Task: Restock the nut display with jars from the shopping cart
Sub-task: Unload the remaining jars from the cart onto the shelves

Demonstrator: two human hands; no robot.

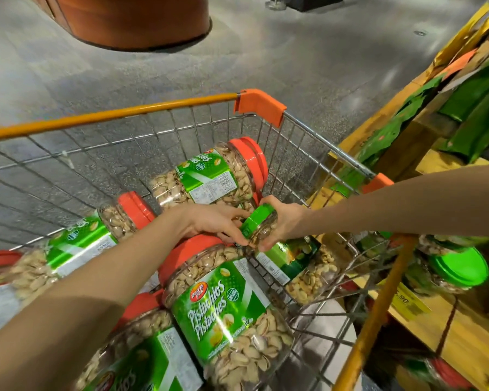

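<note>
Clear plastic pistachio jars with red lids (226, 306) lie on their sides across the wire shopping cart (308, 131), one just beside the clear cashew jar with a green lid (291, 263) on its left, another (209, 176) close behind the lid. That green-lidded jar lies against the cart's right wire wall near the corner, its long axis diagonal, with the lid tilted up and away from the person and the base low and nearer. The left hand (209, 221) pinches the lid's edge with its fingertips; the right hand (285, 221) curls round the lid and neck. Past the wire stands a wooden display shelf (463, 328) holding another green-lidded jar (458, 269) and a yellow price tag (407, 303).
</note>
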